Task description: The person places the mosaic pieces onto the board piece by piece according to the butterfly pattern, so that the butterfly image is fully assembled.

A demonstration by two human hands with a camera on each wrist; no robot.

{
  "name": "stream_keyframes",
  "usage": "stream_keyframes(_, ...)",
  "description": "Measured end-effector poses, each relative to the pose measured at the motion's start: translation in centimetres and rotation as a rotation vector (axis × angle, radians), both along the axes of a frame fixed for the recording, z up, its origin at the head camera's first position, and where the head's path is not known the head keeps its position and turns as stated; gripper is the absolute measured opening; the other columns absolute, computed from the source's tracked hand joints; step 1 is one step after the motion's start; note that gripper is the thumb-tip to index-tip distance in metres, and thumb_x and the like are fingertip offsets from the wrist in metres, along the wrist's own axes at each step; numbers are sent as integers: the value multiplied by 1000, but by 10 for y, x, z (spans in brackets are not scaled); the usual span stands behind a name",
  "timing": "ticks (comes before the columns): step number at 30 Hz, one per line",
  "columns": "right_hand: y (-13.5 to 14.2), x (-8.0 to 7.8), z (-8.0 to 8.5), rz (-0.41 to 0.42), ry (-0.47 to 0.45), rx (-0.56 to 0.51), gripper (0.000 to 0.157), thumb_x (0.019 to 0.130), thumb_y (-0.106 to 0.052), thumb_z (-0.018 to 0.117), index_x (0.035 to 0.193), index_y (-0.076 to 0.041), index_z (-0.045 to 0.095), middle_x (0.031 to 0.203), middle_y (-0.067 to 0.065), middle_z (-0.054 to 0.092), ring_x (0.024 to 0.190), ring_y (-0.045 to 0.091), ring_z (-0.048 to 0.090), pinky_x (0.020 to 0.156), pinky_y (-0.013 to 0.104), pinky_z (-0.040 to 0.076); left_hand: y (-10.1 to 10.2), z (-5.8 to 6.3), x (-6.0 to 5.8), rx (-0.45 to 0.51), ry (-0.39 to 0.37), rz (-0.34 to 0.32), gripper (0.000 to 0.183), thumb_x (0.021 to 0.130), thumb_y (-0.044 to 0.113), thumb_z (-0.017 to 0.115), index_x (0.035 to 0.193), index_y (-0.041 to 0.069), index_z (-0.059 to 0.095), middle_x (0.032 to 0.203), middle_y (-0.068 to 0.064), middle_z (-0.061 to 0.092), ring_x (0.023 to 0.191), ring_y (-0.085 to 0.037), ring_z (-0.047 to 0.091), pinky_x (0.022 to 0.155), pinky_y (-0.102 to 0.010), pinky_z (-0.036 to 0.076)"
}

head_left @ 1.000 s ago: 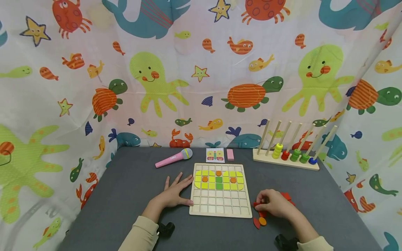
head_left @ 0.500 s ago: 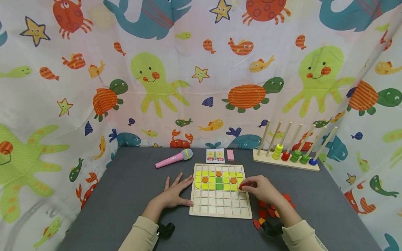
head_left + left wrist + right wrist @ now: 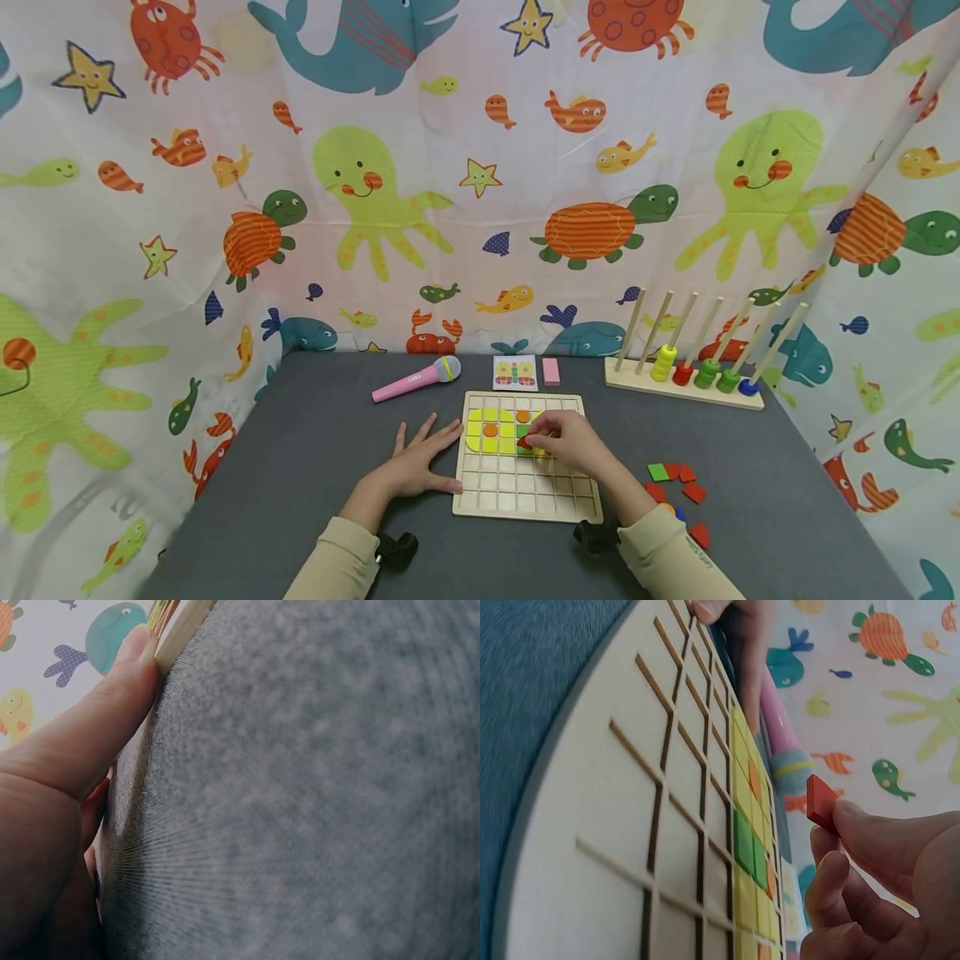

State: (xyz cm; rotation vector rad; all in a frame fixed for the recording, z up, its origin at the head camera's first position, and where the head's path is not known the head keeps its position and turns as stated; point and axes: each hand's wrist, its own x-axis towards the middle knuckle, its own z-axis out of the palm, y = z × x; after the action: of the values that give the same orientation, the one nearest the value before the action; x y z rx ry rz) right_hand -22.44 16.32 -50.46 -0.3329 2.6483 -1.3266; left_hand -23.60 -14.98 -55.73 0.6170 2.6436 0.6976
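While the left hand (image 3: 410, 468) splays, the right hand's (image 3: 573, 440) fingertips pinch a red piece (image 3: 823, 802).

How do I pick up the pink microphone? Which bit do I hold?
I'd grip the middle of its pink handle, coming straight down from above. The microphone lies on its side, and the handle is long and slim, while the grey head is rounder and wider. Your left hand is probably the easier one, being closer.
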Motion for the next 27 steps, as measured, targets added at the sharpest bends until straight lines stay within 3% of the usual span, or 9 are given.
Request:
stream_keyframes(10, -33, -2, -7, 10, -30, -12, 8, 91, -21, 77, 92, -14, 74, 80, -2, 67, 72, 17, 56, 63, 28, 47, 0, 0, 0, 14, -6, -5, 108, 74, 72, 73, 162, 33, 23, 169, 9, 18, 158, -32, -6, 114, -68, -22)
stream_keyframes(20, -65, -1, -20, 85, -2, 4, 6, 91, -21, 77, 90, -16, 76, 79, -4, 68, 70, 15, 57, 60, 25, 48, 0, 1, 1, 1, 9, -7, 106, 76, 70, 73, 161, 34, 23, 169, 11, 18, 158, -32, -6, 114, -70, -20)
stream_keyframes(27, -85, 4, -25, 86, 69, 108, 5, 92, -23, 76, 89, -19, 75, 77, -10, 66, 70, 10, 57, 64, 25, 48, 0, 1, 2, 10, 4, 0, 106, 74, 71, 74, 161, 35, 25, 168, 11, 20, 158, -32, -5, 113, -70, -19)
